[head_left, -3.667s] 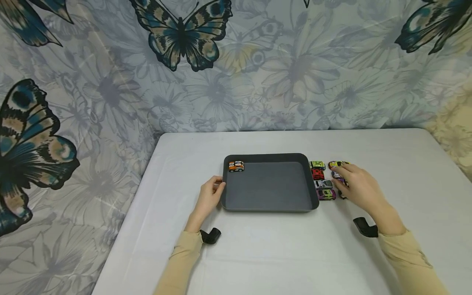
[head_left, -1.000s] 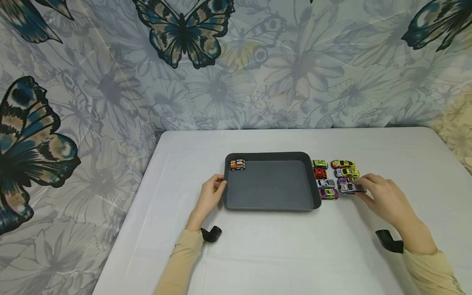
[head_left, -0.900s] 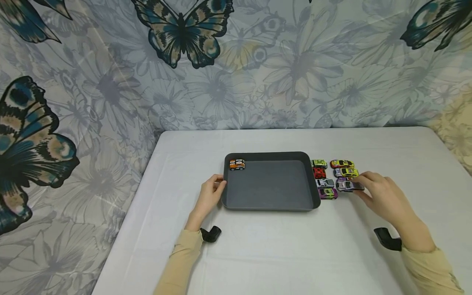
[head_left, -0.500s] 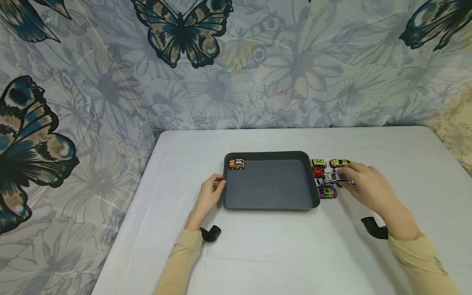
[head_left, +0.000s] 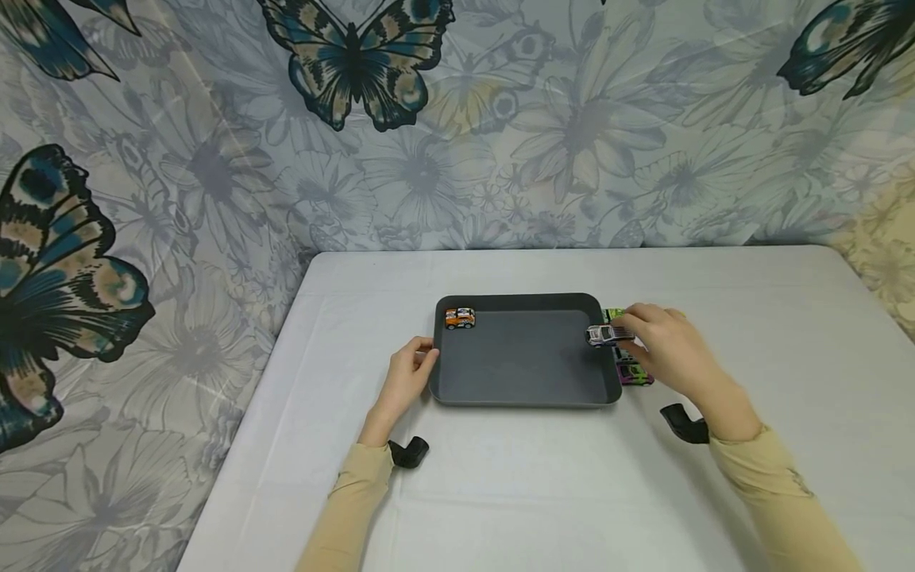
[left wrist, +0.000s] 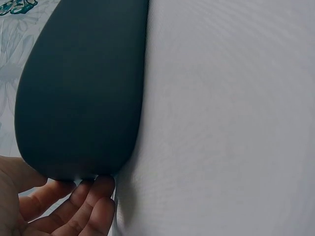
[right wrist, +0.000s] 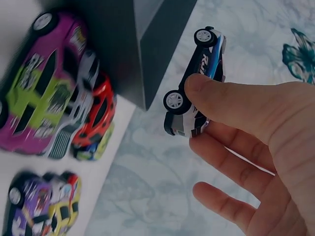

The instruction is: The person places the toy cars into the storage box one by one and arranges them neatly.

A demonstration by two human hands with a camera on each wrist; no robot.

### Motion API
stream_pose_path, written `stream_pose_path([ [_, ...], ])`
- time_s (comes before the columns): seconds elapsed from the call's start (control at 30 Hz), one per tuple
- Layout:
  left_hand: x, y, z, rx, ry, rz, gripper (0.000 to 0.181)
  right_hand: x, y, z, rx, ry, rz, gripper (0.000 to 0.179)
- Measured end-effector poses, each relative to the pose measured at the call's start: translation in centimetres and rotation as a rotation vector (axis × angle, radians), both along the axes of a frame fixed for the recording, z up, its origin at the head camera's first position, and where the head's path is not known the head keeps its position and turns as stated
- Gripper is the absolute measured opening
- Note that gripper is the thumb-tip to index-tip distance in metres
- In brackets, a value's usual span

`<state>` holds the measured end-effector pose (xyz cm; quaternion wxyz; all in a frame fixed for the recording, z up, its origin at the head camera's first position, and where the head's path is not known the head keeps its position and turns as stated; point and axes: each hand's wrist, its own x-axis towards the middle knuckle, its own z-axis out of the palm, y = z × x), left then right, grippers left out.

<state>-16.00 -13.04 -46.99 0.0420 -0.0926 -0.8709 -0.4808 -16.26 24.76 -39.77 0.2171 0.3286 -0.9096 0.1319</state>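
Note:
My right hand [head_left: 661,349] pinches a silver and black toy car [head_left: 600,335] between thumb and fingers. In the head view the car overlaps the right rim of a dark grey tray [head_left: 529,357]; the right wrist view shows its wheels and side print. My left hand [head_left: 407,385] holds the tray's left edge, its fingertips at the outer wall in the left wrist view. An orange toy car [head_left: 460,318] stands in the tray's far left corner. Right of the tray, a purple and green toy car [right wrist: 44,88] and a red one [right wrist: 101,110] stand close together.
Several more toy cars, among them a purple one [right wrist: 37,204] and a yellow one [right wrist: 61,214], are partly hidden by my right hand in the head view. A white cloth covers the table [head_left: 536,492]. A butterfly-patterned fabric [head_left: 422,183] hangs behind it.
My right hand first reached over the cars, then took hold of the silver car. It has since moved left with it to the tray's right rim. My left hand stays at the tray.

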Motion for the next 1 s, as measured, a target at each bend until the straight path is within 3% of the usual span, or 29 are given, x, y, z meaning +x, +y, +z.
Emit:
stream_pose_path([
  [0.53,0.0,0.1,0.3,0.007,-0.021,0.004,0.023,-2.3,-4.1,-0.6,0.087,-0.079,0.042,0.03],
  [1.0,-0.1,-0.1,0.2,0.004,-0.023,-0.001,0.023,-3.3,-7.7,-0.8,0.126,-0.114,0.091,0.028],
])
